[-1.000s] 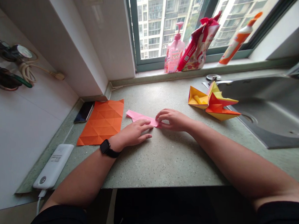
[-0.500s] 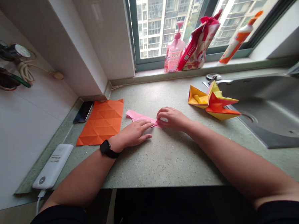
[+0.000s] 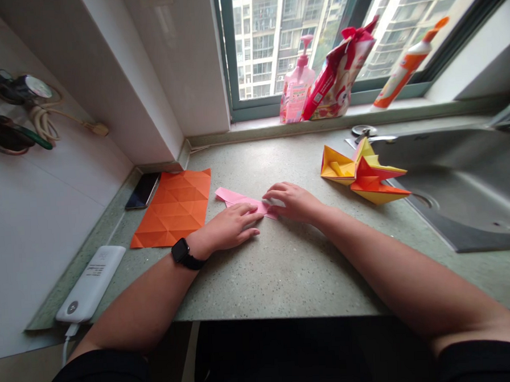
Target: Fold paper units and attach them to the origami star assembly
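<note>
A folded strip of pink paper (image 3: 233,198) lies on the counter in front of me, its right part partly covered by my fingers. My left hand (image 3: 229,226) rests flat over the lower edge of the paper, fingers stretched out and a dark watch on its wrist. At the paper's right end is my right hand (image 3: 292,201), its fingers curved and a gap showing between thumb and forefinger. Its fingertips touch or hover just over the paper; I cannot tell which. Left of my hands lies a creased orange paper sheet (image 3: 174,209).
A yellow and orange folded-paper piece (image 3: 365,174) stands by the sink (image 3: 460,191). A phone (image 3: 143,191) and a white power bank (image 3: 91,282) with a cable lie left. A pump bottle (image 3: 296,92), a red bag (image 3: 338,75) and an orange-white bottle (image 3: 402,72) line the sill.
My right thumb and forefinger have moved slightly apart at the paper's right end, the fingers shifting a little left. My left fingers have shifted slightly; the paper stays in place.
</note>
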Action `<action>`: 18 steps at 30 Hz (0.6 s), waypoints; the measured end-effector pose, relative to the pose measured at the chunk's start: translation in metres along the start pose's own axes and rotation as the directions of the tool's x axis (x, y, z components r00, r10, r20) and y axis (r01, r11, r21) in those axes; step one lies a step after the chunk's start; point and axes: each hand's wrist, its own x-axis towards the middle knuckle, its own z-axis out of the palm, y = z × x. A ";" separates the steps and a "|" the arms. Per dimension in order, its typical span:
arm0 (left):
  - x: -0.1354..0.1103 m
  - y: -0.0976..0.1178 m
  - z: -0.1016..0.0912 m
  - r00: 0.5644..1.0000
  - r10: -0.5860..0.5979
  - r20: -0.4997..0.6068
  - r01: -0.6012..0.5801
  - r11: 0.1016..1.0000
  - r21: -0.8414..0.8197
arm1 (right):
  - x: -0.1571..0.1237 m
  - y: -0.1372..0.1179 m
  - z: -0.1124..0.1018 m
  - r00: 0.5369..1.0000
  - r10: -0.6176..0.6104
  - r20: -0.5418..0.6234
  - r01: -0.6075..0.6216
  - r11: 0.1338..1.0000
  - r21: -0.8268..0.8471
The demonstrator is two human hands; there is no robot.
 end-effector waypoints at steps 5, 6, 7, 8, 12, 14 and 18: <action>0.001 0.000 -0.001 1.000 0.006 0.006 -0.006 1.000 -0.013 | 0.004 -0.008 0.006 0.999 0.030 -0.009 -0.030 1.000 0.005; 0.002 0.000 -0.002 1.000 0.007 0.006 -0.007 1.000 -0.019 | 0.004 -0.010 0.007 0.999 0.035 -0.007 -0.035 0.999 0.005; 0.002 0.000 -0.002 1.000 0.006 0.006 -0.006 1.000 -0.024 | 0.005 -0.011 0.007 0.999 0.040 -0.004 -0.040 0.999 0.005; 0.002 0.000 -0.002 1.000 0.004 0.005 -0.003 1.000 -0.028 | 0.005 -0.012 0.008 0.999 0.047 0.002 -0.047 0.999 0.004; 0.002 0.000 -0.003 1.000 0.000 0.005 0.000 1.000 -0.030 | 0.003 -0.008 0.009 0.996 0.089 0.008 -0.088 0.996 -0.019; 0.001 0.000 -0.003 1.000 0.005 0.008 -0.005 1.000 -0.025 | 0.001 -0.004 0.010 0.994 0.108 0.003 -0.108 0.994 -0.035; -0.001 -0.001 -0.001 1.000 -0.008 0.006 0.008 1.000 -0.015 | -0.002 0.010 0.009 0.986 0.161 0.032 -0.160 0.986 -0.038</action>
